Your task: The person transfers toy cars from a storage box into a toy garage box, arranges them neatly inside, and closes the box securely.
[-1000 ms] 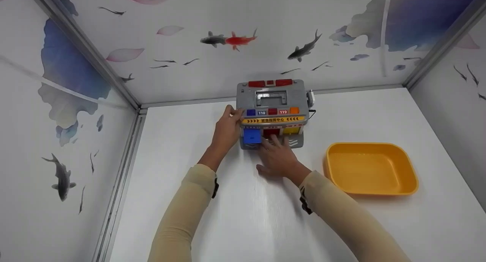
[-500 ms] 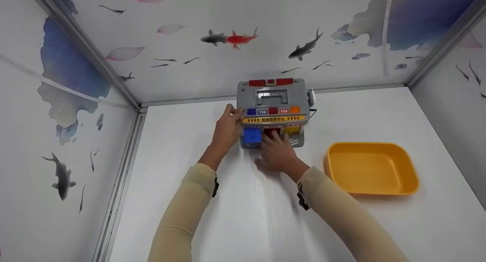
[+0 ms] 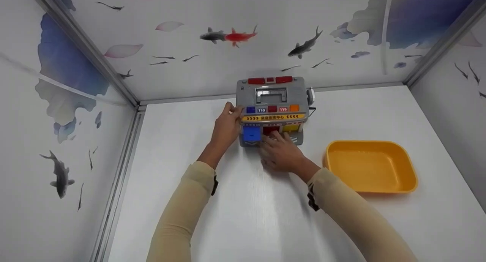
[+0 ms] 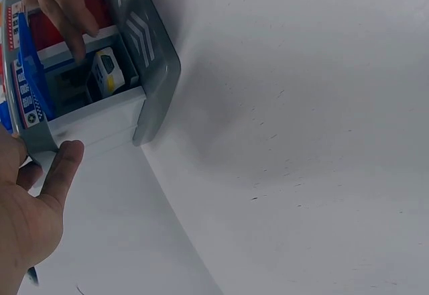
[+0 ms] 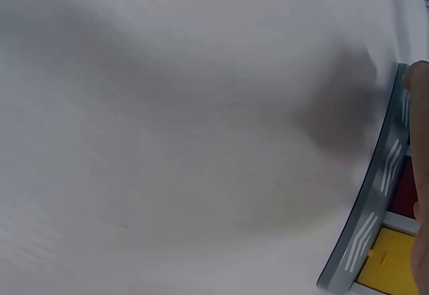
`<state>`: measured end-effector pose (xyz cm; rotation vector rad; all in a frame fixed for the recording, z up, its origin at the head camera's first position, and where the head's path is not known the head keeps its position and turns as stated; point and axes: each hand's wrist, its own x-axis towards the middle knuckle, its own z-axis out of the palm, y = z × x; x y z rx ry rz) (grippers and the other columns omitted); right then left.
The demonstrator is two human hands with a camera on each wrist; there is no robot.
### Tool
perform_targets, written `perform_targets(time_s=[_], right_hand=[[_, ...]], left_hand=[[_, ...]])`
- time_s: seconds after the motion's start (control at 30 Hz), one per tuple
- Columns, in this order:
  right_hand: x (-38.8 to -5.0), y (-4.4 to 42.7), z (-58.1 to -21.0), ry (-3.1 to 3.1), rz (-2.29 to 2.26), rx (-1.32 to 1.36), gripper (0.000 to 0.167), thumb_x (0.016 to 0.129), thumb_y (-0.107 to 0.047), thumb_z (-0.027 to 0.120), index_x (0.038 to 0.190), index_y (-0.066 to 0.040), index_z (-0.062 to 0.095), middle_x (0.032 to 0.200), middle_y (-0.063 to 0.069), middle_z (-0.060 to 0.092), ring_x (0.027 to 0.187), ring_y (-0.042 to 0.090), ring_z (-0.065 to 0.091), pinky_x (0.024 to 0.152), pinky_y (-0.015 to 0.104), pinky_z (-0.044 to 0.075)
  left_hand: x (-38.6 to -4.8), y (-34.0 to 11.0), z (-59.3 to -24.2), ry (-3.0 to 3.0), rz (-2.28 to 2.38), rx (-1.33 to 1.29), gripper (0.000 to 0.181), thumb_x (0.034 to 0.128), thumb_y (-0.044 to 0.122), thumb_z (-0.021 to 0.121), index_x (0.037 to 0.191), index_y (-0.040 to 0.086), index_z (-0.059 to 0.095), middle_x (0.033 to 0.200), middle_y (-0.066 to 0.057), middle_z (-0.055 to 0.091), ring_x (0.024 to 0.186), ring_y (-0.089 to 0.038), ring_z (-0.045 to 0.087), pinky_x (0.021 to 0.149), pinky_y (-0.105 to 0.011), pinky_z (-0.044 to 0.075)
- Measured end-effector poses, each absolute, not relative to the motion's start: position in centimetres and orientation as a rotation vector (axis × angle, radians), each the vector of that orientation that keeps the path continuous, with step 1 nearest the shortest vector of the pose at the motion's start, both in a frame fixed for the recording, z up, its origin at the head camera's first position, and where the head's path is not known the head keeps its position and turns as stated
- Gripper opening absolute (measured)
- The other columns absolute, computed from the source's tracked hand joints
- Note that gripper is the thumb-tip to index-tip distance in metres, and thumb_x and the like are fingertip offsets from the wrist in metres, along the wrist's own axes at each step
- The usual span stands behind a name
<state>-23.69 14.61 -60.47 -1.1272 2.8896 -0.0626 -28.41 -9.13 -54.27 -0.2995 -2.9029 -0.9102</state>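
Note:
A grey toy emergency station [image 3: 274,97] with a carrying handle on top stands against the back wall. My left hand [image 3: 226,128] holds its left front edge, thumb and fingers at the corner. The blue door [image 3: 252,133] is swung up; a small white and yellow toy car [image 4: 107,72] sits in the bay behind it, seen in the left wrist view. My right hand [image 3: 283,154] is at the station's front, its fingers [image 4: 64,7] bent down by that bay, apart from the car. The red door [image 3: 270,130] and yellow door [image 3: 291,128] are down.
An orange plastic basin [image 3: 372,142] stands on the white table [image 3: 243,216] to the right of my right hand. White printed panels [image 3: 152,79] with fish pictures enclose the table at the back and both sides.
My right hand has shifted slightly right, and its thumb has drawn in towards the station's front. The left hand keeps its hold; the station and the blue door look the same.

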Motion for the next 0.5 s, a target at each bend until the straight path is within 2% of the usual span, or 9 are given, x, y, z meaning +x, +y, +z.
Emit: perform_targets(time_s=[0.13, 0.27, 0.4, 0.5], right_hand=[[-23.7, 15.5, -60.2, 2.963, -0.209, -1.263, 0.045, 0.11, -0.031, 0.069, 0.151, -0.014, 0.065, 0.163, 0.007, 0.06, 0.143, 0.036, 0.051, 0.123, 0.066, 0.048], [-23.8, 15.9, -59.7, 3.065, -0.294, -1.392, 0.038, 0.102, -0.017, 0.079, 0.138, -0.01, 0.07, 0.154, 0.009, 0.066, 0.138, 0.033, 0.057, 0.121, 0.056, 0.054], [-23.9, 15.8, -59.1, 3.161, -0.316, -1.505, 0.029, 0.101, -0.014, 0.079, 0.128, -0.009, 0.069, 0.144, 0.01, 0.067, 0.133, 0.032, 0.06, 0.119, 0.05, 0.055], [-24.2, 15.5, -58.5, 3.233, -0.315, -1.549, 0.032, 0.102, -0.017, 0.078, 0.13, -0.008, 0.066, 0.142, 0.013, 0.065, 0.131, 0.033, 0.061, 0.117, 0.049, 0.056]], left_hand=[[-28.4, -9.2, -54.3, -2.901, -0.904, -0.298, 0.042, 0.1197, 0.026, 0.051, 0.156, 0.01, 0.064, 0.134, -0.006, 0.052, 0.122, -0.02, 0.072, 0.095, -0.032, 0.065], [-28.4, -9.3, -54.4, -2.886, -0.876, -0.329, 0.041, 0.1201, 0.025, 0.05, 0.156, 0.009, 0.064, 0.133, -0.007, 0.052, 0.123, -0.021, 0.072, 0.095, -0.033, 0.065], [-28.4, -9.3, -54.5, -2.88, -0.876, -0.342, 0.041, 0.12, 0.024, 0.051, 0.156, 0.008, 0.064, 0.134, -0.008, 0.053, 0.13, -0.023, 0.072, 0.099, -0.032, 0.065], [-28.4, -9.2, -54.4, -2.888, -0.887, -0.329, 0.041, 0.1197, 0.023, 0.051, 0.156, 0.009, 0.064, 0.134, -0.007, 0.053, 0.128, -0.022, 0.072, 0.1, -0.032, 0.065]])
